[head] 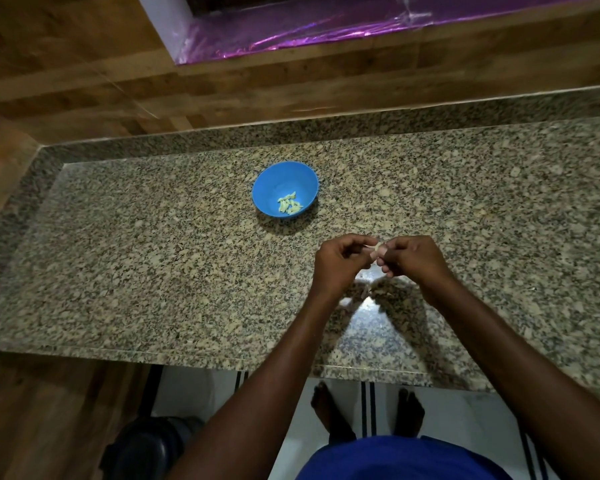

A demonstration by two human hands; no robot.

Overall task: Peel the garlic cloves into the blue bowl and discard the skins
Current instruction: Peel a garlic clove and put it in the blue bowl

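Head view: both hands, left hand (343,261) and right hand (411,258), pinch one garlic clove (379,250) above the counter (153,271), near the blue bowl (284,188); clove likely light, firm, slippery, skin papery, so grip the ends.

**Around the Kitchen Counter**

The counter (153,271) is speckled stone, brown and cream with black dots, and it shines a bit near the front edge. Behind it goes a wooden wall (84,64) made of brown planks. Up high sits a shelf with shiny purple plastic (291,32) spread over it. Down below, the floor (465,420) is white with thin black stripes. Two bare feet (329,414) stand on it. A dark round bin (149,448) sits low on the left, beside the wooden cupboard side.
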